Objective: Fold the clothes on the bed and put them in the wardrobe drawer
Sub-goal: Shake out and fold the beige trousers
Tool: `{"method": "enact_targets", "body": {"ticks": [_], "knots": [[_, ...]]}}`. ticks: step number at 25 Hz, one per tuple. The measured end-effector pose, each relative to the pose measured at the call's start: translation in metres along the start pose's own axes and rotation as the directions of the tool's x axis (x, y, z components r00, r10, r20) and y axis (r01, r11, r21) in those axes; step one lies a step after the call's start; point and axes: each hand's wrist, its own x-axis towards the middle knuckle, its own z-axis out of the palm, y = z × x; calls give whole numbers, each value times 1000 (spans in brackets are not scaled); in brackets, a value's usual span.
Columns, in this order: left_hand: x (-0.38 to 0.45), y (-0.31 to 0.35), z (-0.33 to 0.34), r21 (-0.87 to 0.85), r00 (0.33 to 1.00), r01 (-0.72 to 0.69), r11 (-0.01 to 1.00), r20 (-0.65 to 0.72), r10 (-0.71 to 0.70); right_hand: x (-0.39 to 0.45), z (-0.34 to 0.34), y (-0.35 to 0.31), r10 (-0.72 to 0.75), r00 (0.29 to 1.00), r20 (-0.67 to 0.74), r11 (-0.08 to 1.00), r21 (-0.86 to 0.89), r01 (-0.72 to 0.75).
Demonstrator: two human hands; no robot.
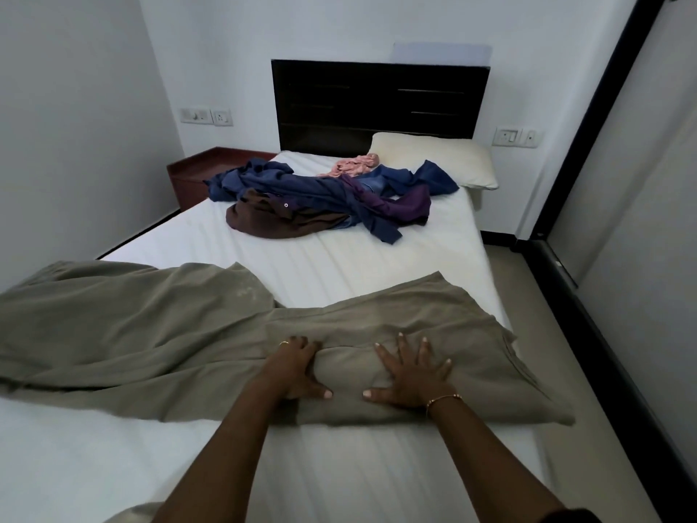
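Note:
Khaki trousers (151,334) lie spread across the near part of the white bed (339,266), their legs trailing to the left. My left hand (298,371) rests on the cloth near the waist, its fingers partly hidden in a fold. My right hand (411,375) presses flat on the same cloth with fingers spread. A heap of loose clothes (324,201) in navy, brown and purple, with a pink piece on top, lies near the head of the bed.
A cream pillow (433,160) leans at the dark headboard (377,103). A reddish-brown bedside table (200,171) stands at the left. On the right, a grey wardrobe front (641,220) with a dark frame runs alongside a strip of floor (528,288).

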Motion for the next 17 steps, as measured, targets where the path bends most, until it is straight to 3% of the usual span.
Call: {"method": "enact_targets", "body": {"ticks": [4, 11, 17], "knots": [[24, -10, 1, -140, 998, 3, 990, -61, -12, 31, -6, 0, -16, 997, -71, 1000, 24, 18], [75, -23, 0, -298, 957, -22, 954, -281, -65, 97, -37, 3, -38, 992, -118, 998, 49, 44], [85, -18, -10, -271, 957, -16, 963, -284, -64, 112, -62, 4, -43, 987, -155, 989, 133, 64]]}}
